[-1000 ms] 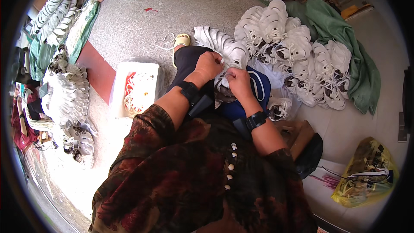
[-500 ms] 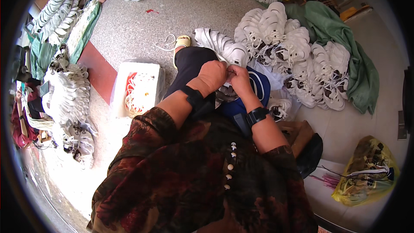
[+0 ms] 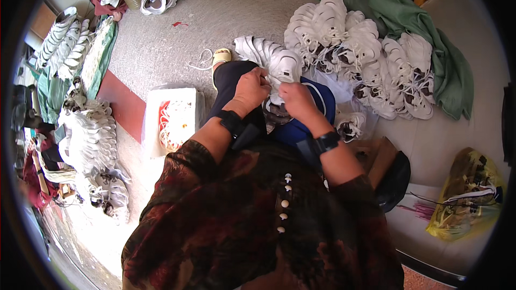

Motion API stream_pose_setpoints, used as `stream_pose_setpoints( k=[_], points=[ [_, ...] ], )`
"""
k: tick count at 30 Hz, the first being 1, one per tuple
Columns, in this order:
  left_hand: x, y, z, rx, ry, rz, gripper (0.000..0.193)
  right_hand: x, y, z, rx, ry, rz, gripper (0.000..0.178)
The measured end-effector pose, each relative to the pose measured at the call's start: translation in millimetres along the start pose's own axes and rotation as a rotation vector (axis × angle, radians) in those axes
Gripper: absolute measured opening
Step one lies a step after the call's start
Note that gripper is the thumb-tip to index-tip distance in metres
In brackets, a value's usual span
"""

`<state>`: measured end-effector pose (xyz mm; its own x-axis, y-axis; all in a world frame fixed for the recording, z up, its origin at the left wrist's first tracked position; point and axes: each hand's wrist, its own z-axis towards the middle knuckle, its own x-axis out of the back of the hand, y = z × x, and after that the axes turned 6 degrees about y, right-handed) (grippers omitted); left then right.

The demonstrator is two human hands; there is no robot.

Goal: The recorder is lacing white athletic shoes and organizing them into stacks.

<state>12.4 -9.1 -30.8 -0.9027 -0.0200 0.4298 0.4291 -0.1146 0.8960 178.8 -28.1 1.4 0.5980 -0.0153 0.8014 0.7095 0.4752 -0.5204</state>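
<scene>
A row of nested white shoe uppers (image 3: 285, 64) lies over my lap, and its near end rests between my two hands. My left hand (image 3: 251, 88) is closed at the left side of the nearest upper, with thumb and fingers pinched together. On the other side my right hand (image 3: 299, 101) is curled closed, a short gap away from the left. Whatever thin thing the fingertips hold is too small to make out. The dark inside of the nearest upper (image 3: 277, 114) shows below the hands. Blue cloth (image 3: 322, 121) with a white line lies under my right forearm.
At the right, a big heap of laced white uppers (image 3: 371, 64) lies beside green cloth (image 3: 430, 48). A white box of laces (image 3: 177, 123) stands left of my leg. More uppers (image 3: 88, 134) are stacked far left. A yellow bag (image 3: 467, 198) sits lower right. Other people work at the left.
My hands, together over the upper half a second ago, have moved apart: the left to the left, the right slightly down. The view has shifted a little.
</scene>
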Motion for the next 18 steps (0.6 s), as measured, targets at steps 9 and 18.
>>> stream_pose_setpoints(
  k=[9,18],
  points=[
    [-8.0,50.5,3.8,-0.338,-0.275,0.44,0.017,42.2,-8.5,-48.7,-0.398,-0.086,1.497,0.009],
    [-14.3,49.4,8.8,-0.448,-0.334,0.912,0.015,48.0,31.2,-66.8,-0.456,0.15,1.33,0.012]
  ],
)
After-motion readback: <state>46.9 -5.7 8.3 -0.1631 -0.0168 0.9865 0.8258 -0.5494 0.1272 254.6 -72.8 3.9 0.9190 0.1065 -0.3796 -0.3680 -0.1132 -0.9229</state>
